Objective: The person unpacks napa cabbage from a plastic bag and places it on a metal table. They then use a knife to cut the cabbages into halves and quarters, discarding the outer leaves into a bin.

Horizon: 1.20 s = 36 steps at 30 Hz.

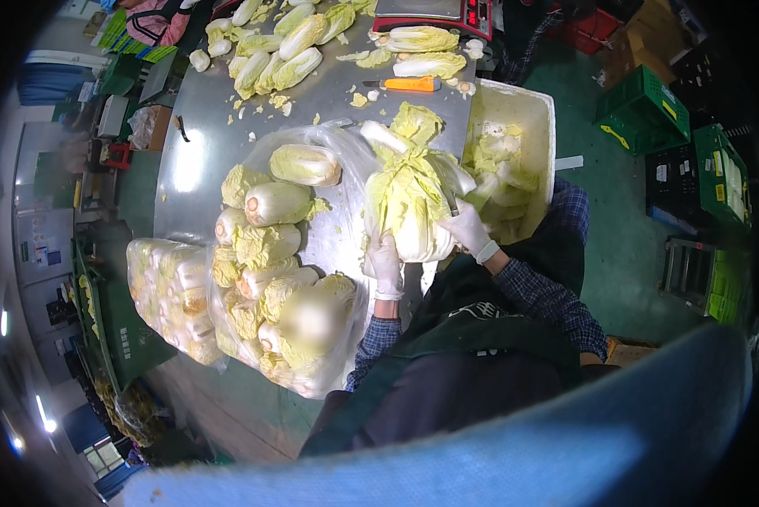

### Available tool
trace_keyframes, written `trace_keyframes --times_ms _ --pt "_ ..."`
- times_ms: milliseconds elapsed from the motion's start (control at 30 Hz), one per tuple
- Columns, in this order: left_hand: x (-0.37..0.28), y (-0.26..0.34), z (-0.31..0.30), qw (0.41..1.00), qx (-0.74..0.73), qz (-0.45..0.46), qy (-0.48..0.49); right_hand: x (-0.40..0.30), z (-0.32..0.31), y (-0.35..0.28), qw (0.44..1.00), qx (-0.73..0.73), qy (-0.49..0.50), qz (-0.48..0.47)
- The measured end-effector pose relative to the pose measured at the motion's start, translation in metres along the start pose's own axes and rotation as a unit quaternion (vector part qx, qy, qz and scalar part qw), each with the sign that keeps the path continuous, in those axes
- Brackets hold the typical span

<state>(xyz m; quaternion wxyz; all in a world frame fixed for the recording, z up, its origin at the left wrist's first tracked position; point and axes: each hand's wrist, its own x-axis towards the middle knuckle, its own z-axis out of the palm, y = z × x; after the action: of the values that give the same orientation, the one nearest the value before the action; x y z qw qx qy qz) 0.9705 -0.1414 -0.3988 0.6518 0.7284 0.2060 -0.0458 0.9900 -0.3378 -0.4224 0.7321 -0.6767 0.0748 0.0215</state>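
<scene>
Both my hands wear white gloves. My left hand [385, 263] grips the lower left side of a napa cabbage [411, 196] whose outer leaves spread loosely. At its right side is my right hand [470, 229], closed around a dark-handled knife [453, 201] that lies against the leaves; its blade is mostly hidden. Left of the cabbage, many whole napa cabbages [278, 203] lie in an open clear plastic bag [354, 152] on the metal table [221, 127]. Beyond my hands rests an orange utility knife [411, 83] among leaf scraps.
At the table's right edge stands a white bin [547, 133] holding loose leaves. Trimmed cabbages [284, 57] and a red scale [420, 9] are at the far side. A filled bag of cabbages [173, 291] sits at left. Green crates [642, 111] stand on the floor at right.
</scene>
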Motion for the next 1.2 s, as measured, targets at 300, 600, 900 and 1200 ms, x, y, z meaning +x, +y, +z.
trace_keyframes --times_ms 300,600,900,1200 --pt "0.003 0.034 -0.001 0.993 -0.102 0.054 0.017 -0.013 -0.073 -0.004 0.920 -0.375 0.110 0.031" --pt "-0.036 0.087 0.040 0.964 0.240 0.105 0.048 -0.006 -0.003 -0.085 0.992 0.005 -0.083 0.089" --pt "-0.025 0.076 0.022 0.989 -0.144 0.019 -0.013 0.006 -0.022 -0.055 0.959 0.183 -0.102 0.193" --pt "0.003 0.062 0.021 0.987 -0.149 0.057 0.024 -0.009 -0.017 -0.070 0.956 0.199 -0.077 0.199"
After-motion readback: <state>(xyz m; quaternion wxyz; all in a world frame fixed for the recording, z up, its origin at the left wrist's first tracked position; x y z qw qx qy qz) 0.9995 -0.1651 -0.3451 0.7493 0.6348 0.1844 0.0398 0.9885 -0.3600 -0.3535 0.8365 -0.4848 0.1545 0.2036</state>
